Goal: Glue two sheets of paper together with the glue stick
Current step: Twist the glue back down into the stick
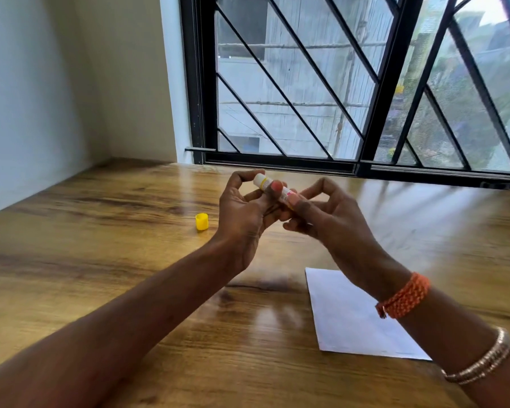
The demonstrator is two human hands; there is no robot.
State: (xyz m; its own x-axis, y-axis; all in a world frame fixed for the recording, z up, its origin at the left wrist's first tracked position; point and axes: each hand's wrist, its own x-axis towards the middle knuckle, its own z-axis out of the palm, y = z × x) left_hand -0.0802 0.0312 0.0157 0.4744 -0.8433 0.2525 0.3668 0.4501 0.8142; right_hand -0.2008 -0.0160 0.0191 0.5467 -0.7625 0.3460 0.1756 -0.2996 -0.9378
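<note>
Though uncapped, glue stick (273,188) white-tipped.

Glossy varnished wood-grain desk (100,260), smooth and mirroring the window light below both hands. Matt white paper sheet (351,319), flat and uncreased, under the right forearm. Smooth plastic glue stick (270,187) with a shiny printed label, held between left hand (242,213) and right hand (330,219). Smooth yellow plastic cap (201,221), left of the left hand. Braided orange thread wristband (404,295), rough-textured. Shiny metal bangles (480,363). Black painted metal window grille (306,83).
</note>
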